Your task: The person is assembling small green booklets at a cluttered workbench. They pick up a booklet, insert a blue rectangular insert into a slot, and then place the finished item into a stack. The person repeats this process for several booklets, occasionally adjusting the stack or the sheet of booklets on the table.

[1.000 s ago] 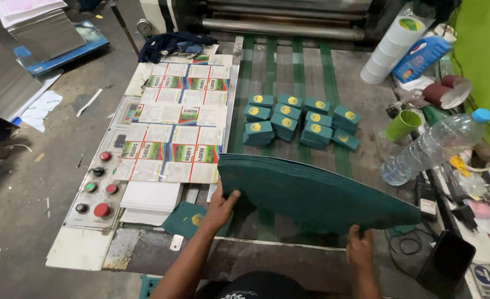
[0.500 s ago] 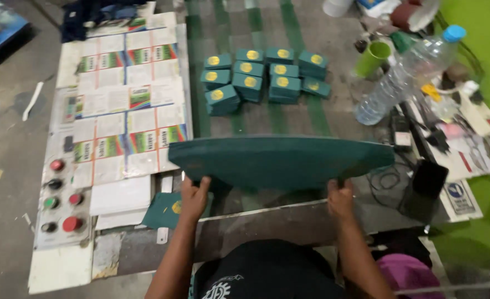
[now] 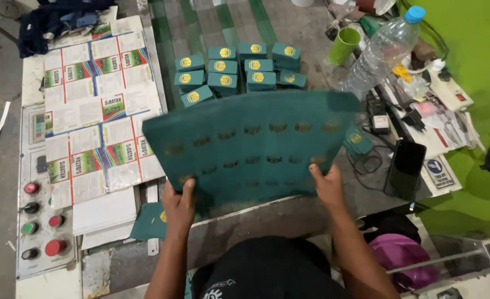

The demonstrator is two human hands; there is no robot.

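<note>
Both my hands hold a large dark green printed sheet (image 3: 250, 147) up over the worktop (image 3: 289, 221).
My left hand (image 3: 179, 206) and right hand (image 3: 329, 185) each have fingers clenched on its near edge, 1 at each corner. Beyond it sit small green boxes (image 3: 239, 72); a clear plastic bottle (image 3: 380, 52) stands right.

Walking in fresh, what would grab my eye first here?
A big dark green printed sheet, held up mid-frame by the left hand and right hand. Behind it, small green packs sit in rows on the table; red and green buttons stand far left.
</note>
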